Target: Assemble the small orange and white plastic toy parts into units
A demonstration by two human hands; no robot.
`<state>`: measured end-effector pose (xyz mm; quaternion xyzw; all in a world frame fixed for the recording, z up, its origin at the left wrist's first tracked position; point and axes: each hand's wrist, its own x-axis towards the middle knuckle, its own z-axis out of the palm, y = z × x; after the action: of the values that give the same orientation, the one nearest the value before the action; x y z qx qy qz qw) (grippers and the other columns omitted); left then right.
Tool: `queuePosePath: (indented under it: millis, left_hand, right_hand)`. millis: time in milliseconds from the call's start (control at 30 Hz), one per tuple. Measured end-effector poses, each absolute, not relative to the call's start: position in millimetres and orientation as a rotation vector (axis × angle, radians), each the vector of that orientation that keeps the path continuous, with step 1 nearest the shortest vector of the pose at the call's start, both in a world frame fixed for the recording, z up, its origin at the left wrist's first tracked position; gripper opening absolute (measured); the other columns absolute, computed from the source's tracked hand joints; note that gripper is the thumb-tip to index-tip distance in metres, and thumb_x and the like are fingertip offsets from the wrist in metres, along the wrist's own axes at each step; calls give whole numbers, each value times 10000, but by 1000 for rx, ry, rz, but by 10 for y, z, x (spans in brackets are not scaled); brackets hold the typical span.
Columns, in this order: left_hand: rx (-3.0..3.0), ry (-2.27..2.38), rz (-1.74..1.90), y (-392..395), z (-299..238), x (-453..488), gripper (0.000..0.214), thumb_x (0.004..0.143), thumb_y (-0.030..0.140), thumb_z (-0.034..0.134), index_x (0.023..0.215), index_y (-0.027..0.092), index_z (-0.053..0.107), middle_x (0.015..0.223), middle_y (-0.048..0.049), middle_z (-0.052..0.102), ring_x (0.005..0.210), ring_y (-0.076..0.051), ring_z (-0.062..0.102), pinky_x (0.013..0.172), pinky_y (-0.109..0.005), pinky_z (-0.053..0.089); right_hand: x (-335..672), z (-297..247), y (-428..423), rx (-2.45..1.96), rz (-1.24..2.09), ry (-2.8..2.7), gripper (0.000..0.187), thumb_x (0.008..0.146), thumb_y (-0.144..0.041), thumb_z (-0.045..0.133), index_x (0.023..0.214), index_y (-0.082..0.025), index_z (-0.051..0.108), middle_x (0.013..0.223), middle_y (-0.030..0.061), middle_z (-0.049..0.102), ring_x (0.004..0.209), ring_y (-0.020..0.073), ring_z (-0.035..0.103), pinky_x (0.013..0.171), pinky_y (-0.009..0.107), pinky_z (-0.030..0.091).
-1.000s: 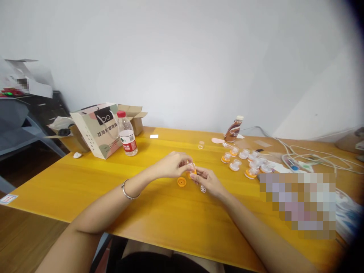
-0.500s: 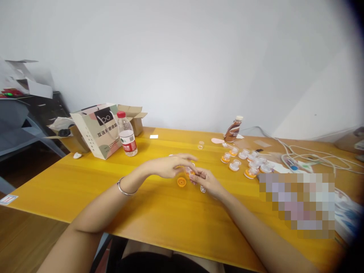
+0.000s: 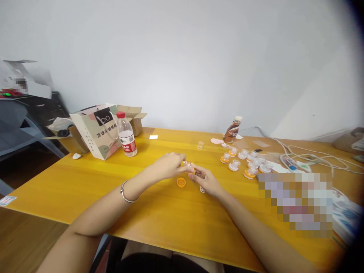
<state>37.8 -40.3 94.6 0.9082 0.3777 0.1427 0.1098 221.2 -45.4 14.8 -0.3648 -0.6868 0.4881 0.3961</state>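
A small clear-and-orange plastic part (image 3: 189, 165) is held just above the table between both hands. My right hand (image 3: 207, 181) pinches its orange edge from the right. My left hand (image 3: 171, 165) reaches in from the left, its fingers closed on the clear upper side. Just below the hands lies a round orange cap (image 3: 181, 182), its hollow side up. A white disc with holes (image 3: 202, 189) lies beside my right hand, partly covered by it. Farther right stand several similar clear parts with orange or white bases (image 3: 233, 165).
A water bottle (image 3: 127, 138) and a paper bag (image 3: 104, 140) stand at the left, with cardboard boxes around them. A small clear cup (image 3: 200, 145), a pink flat piece (image 3: 217, 141) and a brown drink bottle (image 3: 232, 131) are toward the wall. White cables (image 3: 287, 149) tangle at right.
The left hand's fingers, stretched over the plastic part before, have come down and closed on its clear side. My right hand has stayed almost in place with its pinch.
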Motion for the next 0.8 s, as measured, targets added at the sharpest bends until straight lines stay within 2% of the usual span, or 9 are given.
queuePosePath:
  millis: [67, 167, 267, 367, 500, 667, 733, 800]
  left_hand:
    - [2717, 947, 360, -414, 944, 395, 283, 852, 350, 353, 982, 163, 520, 996, -97, 553, 948, -188, 523, 802, -303, 401]
    - [2789, 800, 407, -431, 952, 412, 268, 851, 331, 364, 1058, 207, 479, 1112, -81, 499, 992, -167, 501, 823, -284, 391]
    - [2702, 1152, 465, -426, 917, 444, 350, 826, 441, 371, 979, 157, 506, 901, -92, 586, 794, -177, 570, 695, -284, 427]
    - [2703, 1208, 465, -408, 842, 489, 376, 823, 469, 353, 820, 138, 531, 717, -68, 602, 658, -164, 573, 606, -256, 416]
    - [2780, 1079, 557, -398, 769, 514, 321, 828, 424, 372, 837, 142, 526, 730, -54, 604, 663, -152, 569, 615, -248, 410]
    - [2782, 1021, 536, -376, 697, 549, 289, 822, 387, 398, 899, 144, 533, 775, -56, 604, 699, -153, 566, 644, -253, 416]
    - [2757, 1026, 550, -348, 678, 565, 314, 824, 408, 390, 926, 148, 534, 822, -64, 604, 740, -157, 566, 666, -257, 420]
    - [2731, 1087, 628, -291, 680, 550, 366, 821, 444, 380, 993, 153, 517, 923, -82, 592, 818, -169, 560, 723, -273, 418]
  right_hand:
    - [2206, 128, -451, -945, 1217, -1768, 334, 697, -379, 568, 977, -197, 574, 890, 28, 614, 822, 178, 548, 741, 309, 428]
    - [2193, 103, -448, -963, 1174, -1798, 339, 693, -389, 571, 980, -210, 574, 888, 22, 619, 835, 189, 552, 778, 337, 427]
    - [2189, 103, -447, -948, 1117, -1784, 348, 702, -372, 566, 1020, -232, 555, 961, 18, 604, 897, 187, 539, 826, 332, 405]
    - [2220, 130, -458, -943, 1089, -1823, 318, 714, -374, 549, 998, -233, 567, 939, 14, 605, 869, 185, 538, 804, 325, 409]
    - [2278, 171, -485, -955, 1035, -1926, 301, 714, -376, 544, 966, -216, 583, 830, 10, 604, 798, 184, 526, 752, 322, 411]
    - [2293, 143, -431, -1050, 857, -1976, 268, 685, -378, 567, 878, -194, 591, 710, -2, 565, 598, 119, 462, 582, 249, 387]
    - [2338, 113, -348, -1054, 723, -1980, 254, 649, -364, 599, 833, -190, 596, 749, 11, 567, 653, 130, 479, 625, 257, 392]
    - [2439, 80, -237, -1153, 668, -1851, 300, 648, -376, 587, 876, -181, 582, 795, 31, 585, 682, 142, 504, 648, 272, 401]
